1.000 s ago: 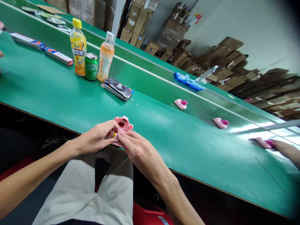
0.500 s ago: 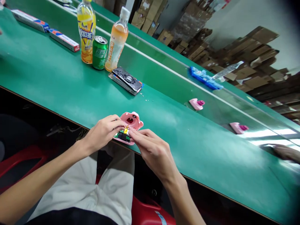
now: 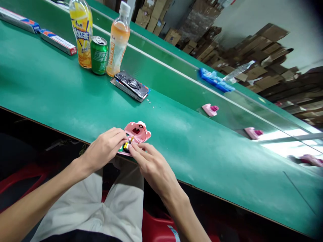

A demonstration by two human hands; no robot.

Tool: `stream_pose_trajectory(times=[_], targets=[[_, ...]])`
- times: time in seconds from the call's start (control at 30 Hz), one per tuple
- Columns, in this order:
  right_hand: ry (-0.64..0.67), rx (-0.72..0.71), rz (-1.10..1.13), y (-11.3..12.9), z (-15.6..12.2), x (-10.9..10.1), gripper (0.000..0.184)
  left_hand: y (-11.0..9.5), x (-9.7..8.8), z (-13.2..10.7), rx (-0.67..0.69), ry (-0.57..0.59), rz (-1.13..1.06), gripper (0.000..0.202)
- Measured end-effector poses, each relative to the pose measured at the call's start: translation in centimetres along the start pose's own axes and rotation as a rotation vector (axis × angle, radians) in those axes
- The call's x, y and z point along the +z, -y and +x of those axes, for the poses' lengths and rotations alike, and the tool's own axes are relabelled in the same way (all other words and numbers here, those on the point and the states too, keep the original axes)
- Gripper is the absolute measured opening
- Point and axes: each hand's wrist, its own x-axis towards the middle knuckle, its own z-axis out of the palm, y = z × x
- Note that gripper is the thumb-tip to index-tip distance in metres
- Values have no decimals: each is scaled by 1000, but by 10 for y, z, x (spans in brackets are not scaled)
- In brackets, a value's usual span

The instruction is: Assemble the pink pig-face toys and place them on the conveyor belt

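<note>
Pink casing (image 3: 143, 135) lies open at the green bench's (image 3: 181, 141) near edge. The right hand (image 3: 152, 164) pinches its yellow-and-white part (image 3: 126, 145); the left hand's (image 3: 106, 146) fingers bunch alongside, grip hidden. Beyond, a smartphone (image 3: 131, 81) tops a flat box (image 3: 137, 96), near a green can (image 3: 99, 55) between two drink bottles (image 3: 117, 47).

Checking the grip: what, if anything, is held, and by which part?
The right hand appears to hold a small yellow-and-white part by its white end, at the open pink casing. Whether the left hand grips it too is hidden.
</note>
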Motion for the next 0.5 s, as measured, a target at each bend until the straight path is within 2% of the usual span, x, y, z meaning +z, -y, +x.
stream_pose_trajectory(times=[0.13, 0.23, 0.37, 0.5], targets=[[33, 46, -68, 9, -2, -3, 33, 1, -9, -3, 101, 102, 22, 15], [-2, 89, -136, 17, -10, 0, 38, 3, -16, -5, 156, 179, 47, 23], [-102, 160, -105, 23, -21, 15, 46, 6, -19, -6, 192, 193, 70, 21], [-319, 307, 39, 28, -24, 36, 46, 9, -17, -8, 211, 172, 115, 23]])
